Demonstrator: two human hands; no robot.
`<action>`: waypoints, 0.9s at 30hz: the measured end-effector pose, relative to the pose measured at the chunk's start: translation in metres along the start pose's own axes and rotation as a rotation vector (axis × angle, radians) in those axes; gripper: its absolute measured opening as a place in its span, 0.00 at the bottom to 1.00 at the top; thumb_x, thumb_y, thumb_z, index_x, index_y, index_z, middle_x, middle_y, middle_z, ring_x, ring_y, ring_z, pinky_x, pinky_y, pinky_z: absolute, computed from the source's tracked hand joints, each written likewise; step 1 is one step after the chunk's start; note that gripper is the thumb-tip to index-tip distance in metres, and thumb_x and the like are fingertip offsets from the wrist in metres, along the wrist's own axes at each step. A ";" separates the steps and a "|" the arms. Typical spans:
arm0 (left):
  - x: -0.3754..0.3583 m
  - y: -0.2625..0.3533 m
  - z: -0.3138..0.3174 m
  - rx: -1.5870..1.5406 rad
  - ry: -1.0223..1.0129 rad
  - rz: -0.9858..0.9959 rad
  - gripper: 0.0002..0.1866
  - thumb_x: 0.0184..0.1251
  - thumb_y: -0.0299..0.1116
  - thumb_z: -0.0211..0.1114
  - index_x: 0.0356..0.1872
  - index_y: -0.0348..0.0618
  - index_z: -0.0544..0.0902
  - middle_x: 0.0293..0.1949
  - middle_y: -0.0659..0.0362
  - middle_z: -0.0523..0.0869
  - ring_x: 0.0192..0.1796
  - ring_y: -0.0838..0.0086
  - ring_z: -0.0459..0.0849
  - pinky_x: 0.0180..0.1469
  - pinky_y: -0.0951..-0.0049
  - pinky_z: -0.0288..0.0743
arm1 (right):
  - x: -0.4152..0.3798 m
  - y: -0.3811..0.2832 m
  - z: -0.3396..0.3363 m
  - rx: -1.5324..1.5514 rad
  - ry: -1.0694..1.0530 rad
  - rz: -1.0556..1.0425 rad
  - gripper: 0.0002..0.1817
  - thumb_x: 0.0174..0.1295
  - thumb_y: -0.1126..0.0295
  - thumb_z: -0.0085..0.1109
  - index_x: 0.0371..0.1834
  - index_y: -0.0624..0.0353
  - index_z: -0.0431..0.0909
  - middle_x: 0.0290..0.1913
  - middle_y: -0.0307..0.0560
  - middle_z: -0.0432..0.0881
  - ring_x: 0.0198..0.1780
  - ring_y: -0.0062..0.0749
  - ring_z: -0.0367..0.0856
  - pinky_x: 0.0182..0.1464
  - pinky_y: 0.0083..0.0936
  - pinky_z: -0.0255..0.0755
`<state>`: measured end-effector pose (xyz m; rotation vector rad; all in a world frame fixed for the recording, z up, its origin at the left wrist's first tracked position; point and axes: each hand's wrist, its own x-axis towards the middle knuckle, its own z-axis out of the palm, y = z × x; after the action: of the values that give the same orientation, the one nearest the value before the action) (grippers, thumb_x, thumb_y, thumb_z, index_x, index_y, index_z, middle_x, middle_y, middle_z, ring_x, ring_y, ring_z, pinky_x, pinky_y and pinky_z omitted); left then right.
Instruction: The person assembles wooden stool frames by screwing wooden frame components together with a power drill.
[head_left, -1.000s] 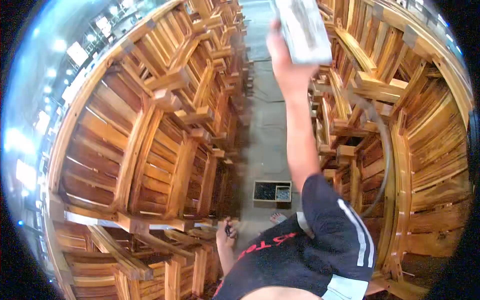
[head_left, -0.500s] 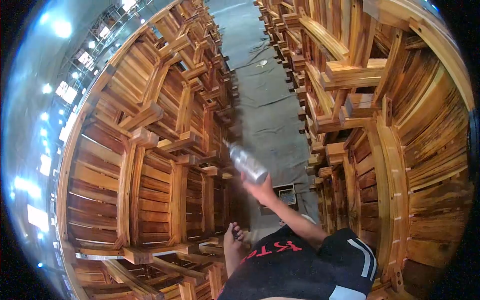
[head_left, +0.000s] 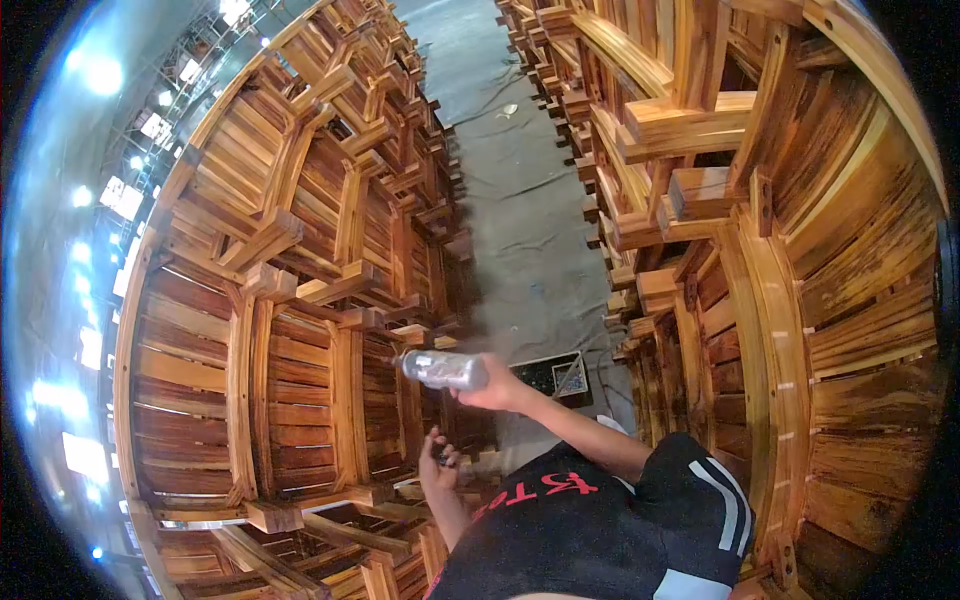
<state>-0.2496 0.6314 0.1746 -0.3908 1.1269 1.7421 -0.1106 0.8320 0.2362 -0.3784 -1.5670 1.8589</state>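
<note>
My right hand (head_left: pixel 494 388) is wrapped round the base of a grey squeeze bottle (head_left: pixel 440 370) with a pale label. The bottle lies nearly level, its narrow dark tip pointing left at the legs of the stacked wooden furniture (head_left: pixel 345 395). Lower down, near the same stack, my left hand (head_left: pixel 437 470) has its fingers curled in. Small dark bits show between those fingers, too small to name.
More slatted wooden furniture (head_left: pixel 690 130) is piled along the right side. Between the two rows runs a grey covered floor (head_left: pixel 520 220) with creases. A dark tray (head_left: pixel 540 378) with small pieces in it rests on the floor beyond my right forearm.
The bottle has swung left and down, turning from slanted to nearly level, with its tip now close to the left stack. My left hand has moved up and left.
</note>
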 end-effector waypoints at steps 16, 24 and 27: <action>-0.073 0.075 0.052 0.105 0.234 0.515 0.13 0.72 0.46 0.52 0.35 0.48 0.73 0.19 0.70 0.65 0.19 0.84 0.60 0.20 0.81 0.52 | -0.024 -0.010 0.049 -0.090 -0.451 0.046 0.17 0.41 0.68 0.70 0.33 0.64 0.79 0.29 0.47 0.82 0.31 0.29 0.78 0.38 0.28 0.73; -0.094 0.087 0.025 0.143 -0.013 0.535 0.12 0.74 0.41 0.49 0.34 0.45 0.72 0.19 0.67 0.66 0.19 0.84 0.62 0.17 0.83 0.53 | -0.030 0.003 0.066 0.046 -0.444 -0.029 0.10 0.43 0.74 0.65 0.29 0.64 0.78 0.21 0.38 0.77 0.24 0.20 0.72 0.28 0.23 0.69; -0.106 0.090 0.025 0.141 -0.026 0.494 0.12 0.74 0.40 0.49 0.33 0.44 0.72 0.19 0.67 0.66 0.19 0.84 0.62 0.17 0.83 0.53 | -0.035 -0.016 0.068 0.171 -0.489 0.177 0.08 0.44 0.76 0.64 0.28 0.62 0.77 0.21 0.36 0.77 0.22 0.18 0.71 0.24 0.20 0.67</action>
<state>-0.2720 0.5857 0.3064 0.0033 1.3999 2.0637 -0.1212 0.7588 0.2608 0.0237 -1.7060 2.3301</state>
